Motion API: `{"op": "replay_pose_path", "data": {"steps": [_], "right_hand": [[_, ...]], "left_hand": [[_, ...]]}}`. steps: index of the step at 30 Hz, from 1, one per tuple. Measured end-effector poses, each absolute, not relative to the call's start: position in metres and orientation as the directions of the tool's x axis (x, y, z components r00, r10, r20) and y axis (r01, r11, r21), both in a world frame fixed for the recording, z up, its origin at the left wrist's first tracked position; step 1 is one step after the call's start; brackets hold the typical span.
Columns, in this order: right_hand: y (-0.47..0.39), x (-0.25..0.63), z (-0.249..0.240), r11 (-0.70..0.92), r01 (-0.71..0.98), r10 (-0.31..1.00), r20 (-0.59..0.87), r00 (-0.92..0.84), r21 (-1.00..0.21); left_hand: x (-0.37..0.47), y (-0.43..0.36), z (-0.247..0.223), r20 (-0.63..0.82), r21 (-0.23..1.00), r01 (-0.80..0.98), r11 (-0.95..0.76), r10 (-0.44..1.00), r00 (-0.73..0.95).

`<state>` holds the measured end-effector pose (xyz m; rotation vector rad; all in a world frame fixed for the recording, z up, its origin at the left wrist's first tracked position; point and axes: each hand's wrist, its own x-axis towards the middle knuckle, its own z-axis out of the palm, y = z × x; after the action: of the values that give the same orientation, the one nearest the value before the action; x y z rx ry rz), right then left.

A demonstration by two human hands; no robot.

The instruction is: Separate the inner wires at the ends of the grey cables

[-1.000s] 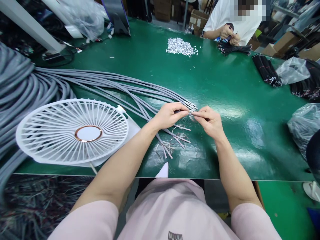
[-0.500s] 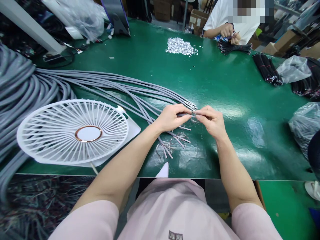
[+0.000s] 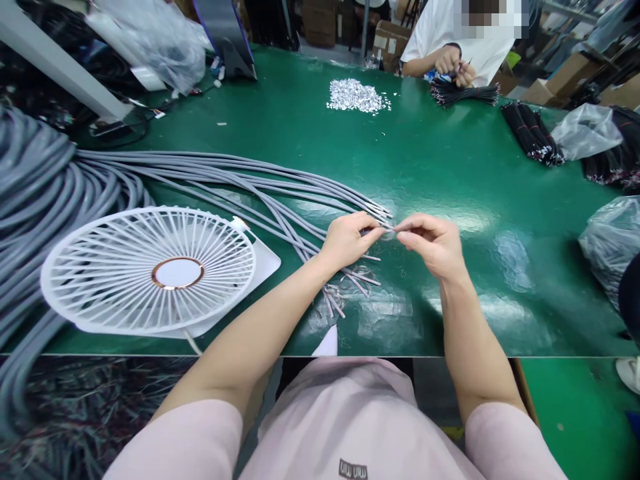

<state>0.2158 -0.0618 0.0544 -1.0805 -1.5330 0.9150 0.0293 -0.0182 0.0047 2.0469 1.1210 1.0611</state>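
Note:
Long grey cables (image 3: 215,160) run from a big coil at the left toward the middle of the green table, some with stripped pinkish ends and fine wire strands. My left hand (image 3: 350,238) pinches the end of one grey cable between thumb and fingers. Just right of it, my right hand (image 3: 433,243) has its thumb and fingertips close together at the tip of that cable, on something too small to make out. A few stripped cable ends (image 3: 367,277) lie below my left hand.
A white round fan (image 3: 150,270) lies at the left on the green table (image 3: 450,167). Silvery scraps (image 3: 355,95) are heaped at the back. Across the table a person's hands (image 3: 455,65) work over black wire bundles (image 3: 465,92). Plastic bags (image 3: 613,243) stand at right.
My right hand has moved slightly right, away from my left hand, which stays at the cable end. The whole view has shifted a little.

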Motion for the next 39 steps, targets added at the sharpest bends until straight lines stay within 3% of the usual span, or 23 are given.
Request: {"op": "replay_pose_path", "data": {"steps": [3,5,7,10,13,22,30,34,39], "right_hand": [[-0.068,0.224,0.066,0.382,0.039,0.924,0.383,0.014,-0.923],[-0.067,0.227,0.067,0.357,0.003,0.932,0.357,0.060,-0.934],[-0.062,0.226,0.061,0.195,0.019,0.981,0.195,0.019,-0.981],[-0.052,0.213,0.047,-0.094,0.072,0.993,-0.098,-0.059,-0.993],[-0.045,0.195,0.032,-0.195,0.066,0.977,-0.200,-0.078,-0.979],[-0.045,0.166,0.016,-0.041,-0.226,0.999,-0.045,0.014,-0.973],[-0.039,0.167,0.012,-0.131,-0.441,0.991,-0.121,-0.051,-0.888],[-0.041,0.168,0.015,-0.057,-0.369,0.994,-0.019,-0.108,-0.928],[-0.046,0.167,0.015,0.134,-0.109,0.980,0.148,-0.135,-0.985]], "left_hand": [[0.032,-0.012,-0.002,0.258,0.865,0.365,-0.344,0.929,0.265],[0.031,-0.008,-0.004,0.150,0.952,0.229,-0.201,0.964,0.221],[0.028,-0.005,-0.004,0.070,0.994,0.076,-0.085,0.981,0.182],[0.023,-0.003,0.001,0.047,0.998,-0.051,-0.041,0.991,0.124],[0.022,-0.006,0.005,0.068,0.992,-0.110,-0.057,0.992,0.103],[0.027,-0.013,0.010,0.139,0.960,-0.259,-0.103,0.983,0.123],[0.020,-0.011,0.012,0.166,0.922,-0.378,-0.085,0.968,0.187],[0.019,-0.009,0.014,0.114,0.909,-0.416,-0.029,0.977,0.181],[0.020,-0.009,0.016,0.084,0.919,-0.395,0.004,0.975,0.205]]}}
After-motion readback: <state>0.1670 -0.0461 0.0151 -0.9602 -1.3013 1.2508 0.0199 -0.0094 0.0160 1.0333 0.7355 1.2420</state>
